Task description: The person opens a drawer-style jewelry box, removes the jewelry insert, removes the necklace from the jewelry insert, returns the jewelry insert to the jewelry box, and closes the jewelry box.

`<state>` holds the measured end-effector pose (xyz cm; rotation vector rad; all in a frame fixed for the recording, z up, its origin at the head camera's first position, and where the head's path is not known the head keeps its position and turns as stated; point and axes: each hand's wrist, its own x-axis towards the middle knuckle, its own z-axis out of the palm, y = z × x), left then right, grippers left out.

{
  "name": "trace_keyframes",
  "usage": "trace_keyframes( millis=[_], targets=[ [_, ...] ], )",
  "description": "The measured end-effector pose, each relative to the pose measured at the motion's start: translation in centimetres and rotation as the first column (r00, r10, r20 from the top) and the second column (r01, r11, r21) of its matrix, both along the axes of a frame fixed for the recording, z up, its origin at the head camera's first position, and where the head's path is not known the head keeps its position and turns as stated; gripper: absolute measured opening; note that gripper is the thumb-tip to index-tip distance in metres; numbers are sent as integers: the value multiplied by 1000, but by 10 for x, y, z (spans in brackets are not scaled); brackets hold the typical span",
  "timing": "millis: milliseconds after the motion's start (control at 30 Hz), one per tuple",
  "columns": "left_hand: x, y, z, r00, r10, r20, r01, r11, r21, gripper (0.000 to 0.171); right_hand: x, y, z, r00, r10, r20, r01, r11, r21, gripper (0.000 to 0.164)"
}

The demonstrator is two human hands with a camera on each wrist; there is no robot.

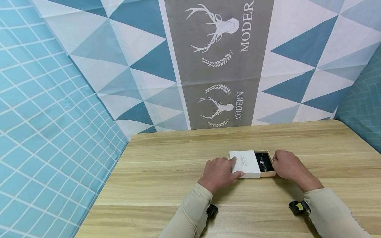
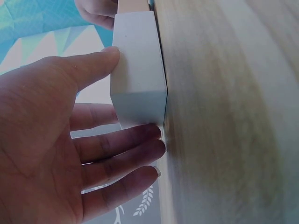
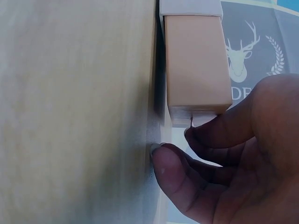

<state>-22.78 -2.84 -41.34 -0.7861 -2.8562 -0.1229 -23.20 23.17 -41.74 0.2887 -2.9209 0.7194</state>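
Observation:
A white sleeve [image 1: 250, 163] with small printed lettering lies flat on the table, part of a drawer-style jewelry box. Out of its right end projects a tan drawer [image 3: 198, 60]. On the drawer's black lining [image 1: 268, 165] lies a silver chain with a pendant [image 1: 262, 162]. My left hand [image 1: 218, 172] holds the sleeve at its left end, thumb on the near side and index finger across the top; the other fingers extend past the end. At the drawer's right end, my right hand [image 1: 290, 166] has curled fingers and pinches a thin pull tab [image 3: 191, 122].
The wood-grain table [image 1: 166, 185] extends around the box. Behind it hangs a patterned cloth [image 1: 220, 72] with deer heads, and a blue checked cloth [image 1: 44, 115] hangs along the left. Each wrist carries a small black device, such as the right one [image 1: 298, 207].

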Motion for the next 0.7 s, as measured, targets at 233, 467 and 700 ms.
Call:
trace_keyframes(
  millis=[233, 467, 700],
  targets=[
    [0, 0, 0, 1000, -1, -1, 1, 1000, -6, 59, 0, 1, 0, 1000, -7, 11, 7, 1000, -6, 15],
    [1, -1, 0, 1000, -3, -2, 3, 1000, -14, 59, 0, 0, -1, 1000, -22, 22, 22, 999, -23, 18],
    [0, -1, 1, 1000, -8, -11, 8, 1000, -14, 58, 1, -1, 0, 999, -35, 29, 36, 999, -26, 18]
  ],
)
